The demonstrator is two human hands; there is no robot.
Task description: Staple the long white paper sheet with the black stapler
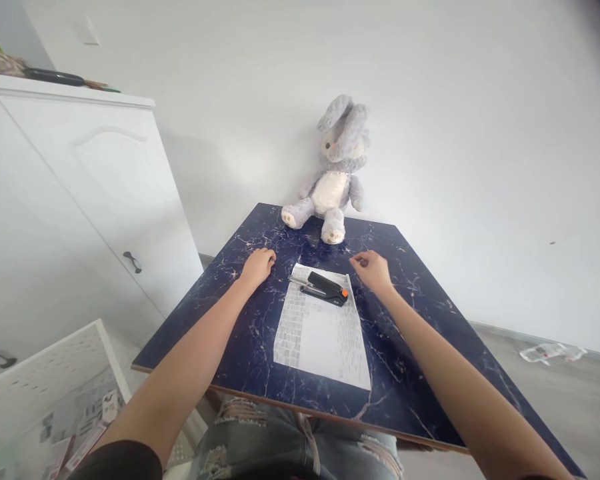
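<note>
A black stapler (324, 288) with an orange end lies across the top of a printed paper sheet (322, 332) on the dark blue marbled table (420, 373). My left hand (258, 265) rests on the table to the left of the stapler, fingers curled into a loose fist with nothing visible in it. My right hand (373, 270) hovers just right of the stapler, its fingers pinched together; whether they hold anything is too small to tell. Neither hand touches the stapler or the paper.
A grey and white plush rabbit (334, 175) sits at the table's far edge against the white wall. A white cabinet (80, 200) stands to the left. A white perforated board with papers (55, 400) lies at lower left. A crumpled wrapper (550, 351) is on the floor, right.
</note>
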